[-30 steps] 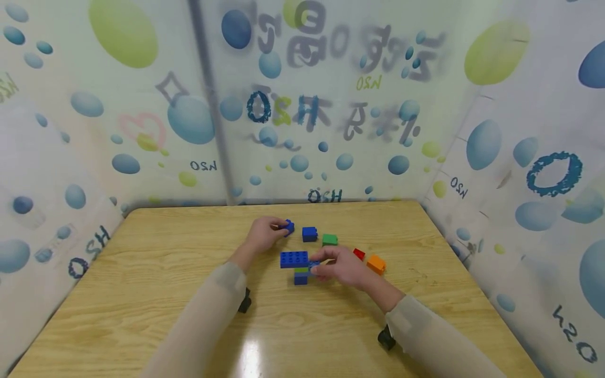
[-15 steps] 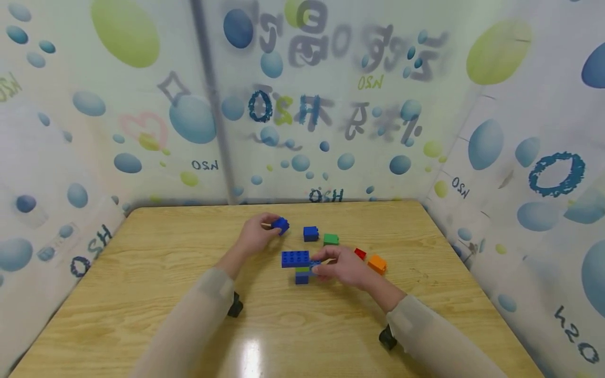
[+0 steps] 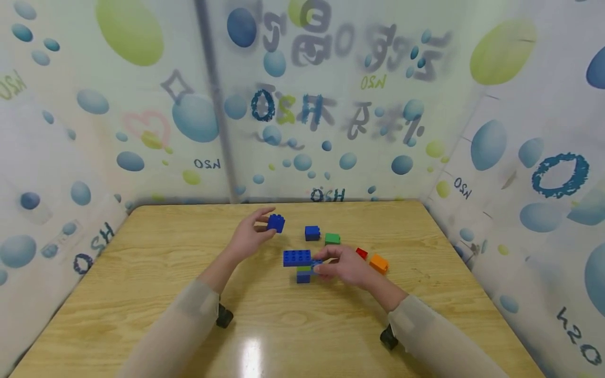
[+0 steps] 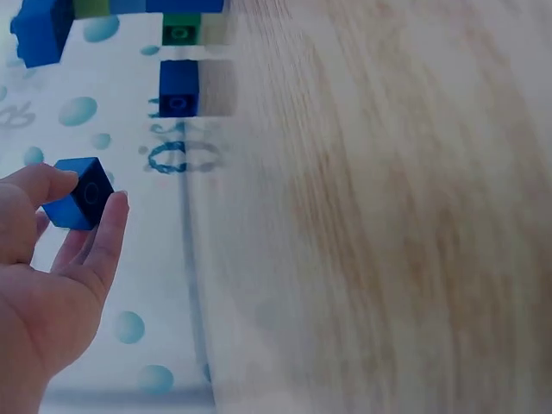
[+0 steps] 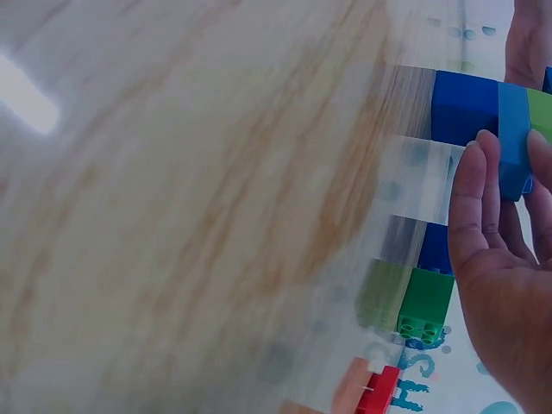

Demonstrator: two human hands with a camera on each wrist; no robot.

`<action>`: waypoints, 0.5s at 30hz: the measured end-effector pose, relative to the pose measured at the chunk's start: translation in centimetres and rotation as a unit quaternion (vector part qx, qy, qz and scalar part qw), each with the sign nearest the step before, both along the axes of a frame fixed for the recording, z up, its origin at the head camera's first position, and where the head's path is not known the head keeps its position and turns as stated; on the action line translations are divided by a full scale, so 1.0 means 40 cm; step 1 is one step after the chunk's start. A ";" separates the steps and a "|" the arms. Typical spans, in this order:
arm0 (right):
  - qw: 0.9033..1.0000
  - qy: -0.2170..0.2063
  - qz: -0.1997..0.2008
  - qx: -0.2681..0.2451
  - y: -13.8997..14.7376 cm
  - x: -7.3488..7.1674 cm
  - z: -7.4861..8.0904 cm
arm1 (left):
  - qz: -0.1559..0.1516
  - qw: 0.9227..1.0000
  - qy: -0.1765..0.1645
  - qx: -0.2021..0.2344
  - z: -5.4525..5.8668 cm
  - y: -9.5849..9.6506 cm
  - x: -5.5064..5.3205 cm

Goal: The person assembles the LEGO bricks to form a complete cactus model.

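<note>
My left hand (image 3: 246,239) pinches a dark blue building brick (image 3: 276,223) between thumb and fingers, raised at the far side of the table. In the left wrist view, the hollow underside of this blue brick (image 4: 91,193) shows. My right hand (image 3: 347,266) holds a small assembly of bricks, its fingers and thumb on a lighter blue brick (image 5: 514,138). Across the top of that assembly lies a long dark blue brick (image 3: 296,258), with a lime green brick (image 3: 303,268) and a blue brick (image 3: 303,278) beneath. My fingers partly hide the lighter brick.
Behind the assembly a blue brick (image 3: 312,233) and a green brick (image 3: 332,239) lie on the wooden table (image 3: 156,252). A red brick (image 3: 361,253) and an orange brick (image 3: 378,263) lie beyond my right hand. A patterned sheet (image 3: 302,178) stands at the table's back edge.
My left hand has drawn left with the blue brick and turned it, so it now shows more of its face. My right hand and the assembly have hardly moved.
</note>
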State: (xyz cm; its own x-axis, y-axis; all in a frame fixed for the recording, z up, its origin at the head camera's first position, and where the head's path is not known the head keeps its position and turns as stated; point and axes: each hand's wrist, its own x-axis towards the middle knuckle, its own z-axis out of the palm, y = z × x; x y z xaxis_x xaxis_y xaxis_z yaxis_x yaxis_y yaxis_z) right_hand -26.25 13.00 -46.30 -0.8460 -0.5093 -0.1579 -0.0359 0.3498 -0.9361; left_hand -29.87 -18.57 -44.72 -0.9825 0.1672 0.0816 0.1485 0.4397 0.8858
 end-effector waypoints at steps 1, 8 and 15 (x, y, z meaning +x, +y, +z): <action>1.000 0.000 -0.001 -0.001 0.001 0.000 0.000 | -0.007 1.000 0.006 0.004 0.004 0.001 0.007; 1.000 -0.003 -0.002 0.000 0.001 0.001 0.001 | -0.047 0.998 0.027 0.036 0.031 0.004 0.058; 1.000 0.001 -0.001 0.002 0.003 0.004 0.004 | -0.069 0.994 0.010 0.081 0.058 0.008 0.106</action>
